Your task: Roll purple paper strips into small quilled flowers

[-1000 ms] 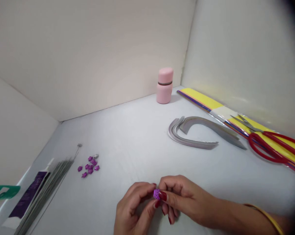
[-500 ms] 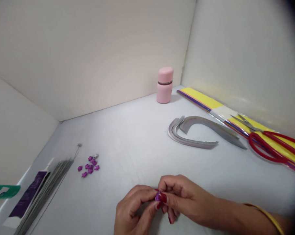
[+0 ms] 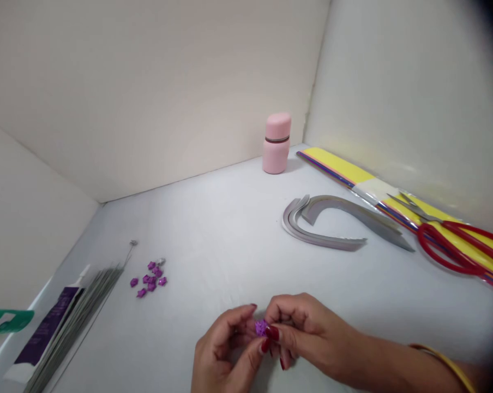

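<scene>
A small purple folded paper star (image 3: pixel 260 327) is pinched between the thumb and fingers of my right hand (image 3: pixel 307 330), at the bottom middle. Beside it, my left hand (image 3: pixel 230 346) is curved around the star's left side. Its index finger is raised off the star, and the thumb tip lies just under it; whether the thumb touches cannot be made out. Off to the left, several more purple stars (image 3: pixel 151 279) lie in a loose cluster with a silvery one (image 3: pixel 160 261) at its edge.
Thin wires (image 3: pixel 78 316) and a purple-and-white tube (image 3: pixel 46 327) lie at left, near a green object (image 3: pixel 9 321). Curved grey paper strips (image 3: pixel 324 240) rest right of centre. Red-handled scissors (image 3: pixel 446 262) lie on yellow packaged strips (image 3: pixel 336 164). A pink flask (image 3: pixel 276 155) stands behind.
My left index finger has lifted away from the star, so more of the star shows. My right hand keeps its pinch in nearly the same place.
</scene>
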Tool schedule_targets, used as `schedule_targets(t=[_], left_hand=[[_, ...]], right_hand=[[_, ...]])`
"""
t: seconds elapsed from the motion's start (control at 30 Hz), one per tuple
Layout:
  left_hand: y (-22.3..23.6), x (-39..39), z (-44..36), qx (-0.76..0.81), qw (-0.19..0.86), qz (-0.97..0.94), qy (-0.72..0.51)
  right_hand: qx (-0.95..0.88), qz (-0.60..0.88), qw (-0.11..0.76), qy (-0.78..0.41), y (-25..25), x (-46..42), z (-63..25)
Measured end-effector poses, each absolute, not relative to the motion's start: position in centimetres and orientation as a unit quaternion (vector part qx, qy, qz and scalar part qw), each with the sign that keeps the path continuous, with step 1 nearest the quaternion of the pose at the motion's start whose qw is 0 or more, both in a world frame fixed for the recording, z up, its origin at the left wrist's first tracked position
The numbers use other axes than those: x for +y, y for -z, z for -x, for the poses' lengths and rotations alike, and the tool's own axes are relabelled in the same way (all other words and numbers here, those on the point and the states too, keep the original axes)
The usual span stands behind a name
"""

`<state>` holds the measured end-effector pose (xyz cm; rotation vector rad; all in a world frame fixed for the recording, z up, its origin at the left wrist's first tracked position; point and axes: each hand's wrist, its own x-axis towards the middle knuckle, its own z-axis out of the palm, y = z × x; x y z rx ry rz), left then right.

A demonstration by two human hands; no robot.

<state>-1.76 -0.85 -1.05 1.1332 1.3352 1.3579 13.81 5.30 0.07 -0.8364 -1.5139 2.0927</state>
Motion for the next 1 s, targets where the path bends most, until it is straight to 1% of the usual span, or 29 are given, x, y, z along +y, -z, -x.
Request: schedule_targets(t=[0.1, 0.33, 0.5, 0.6, 0.7, 0.83, 1.0], left_hand=[[1.25, -0.90, 1.70, 0.545, 0.466, -0.438, -0.542], [1.42, -0.89, 2.04, 0.569, 0.433, -0.498, -0.490], [1.47, -1.03, 1.79, 0.571, 0.419, -0.496, -0.502], [1.49, -1.12, 1.64, 0.580, 0.402, -0.496, -0.506], [1.57, -1.15, 1.60, 0.588, 0.378, -0.488, -0.523], [1.67, -1.11, 1.58, 0.577, 0.344, -0.506, -0.541], [1.41, -1.10, 1.22, 0.563, 0.254, -0.561, -0.551]], right_hand=[[-0.565, 0.309, 0.219, -0.733, -0.22, 5.51, -13.76], [-0.547, 0.312, 0.220, -0.745, -0.28, 5.35, -13.74], [-0.556, 0.318, 0.236, -0.730, -0.24, 5.20, -13.62], [-0.532, 0.324, 0.230, -0.748, -0.37, 5.15, -13.45], [-0.494, 0.330, 0.222, -0.773, -0.56, 5.13, -13.26], [-0.493, 0.330, 0.226, -0.773, -0.57, 5.08, -13.11], [-0.497, 0.341, 0.238, -0.762, -0.27, 4.76, -13.08]])
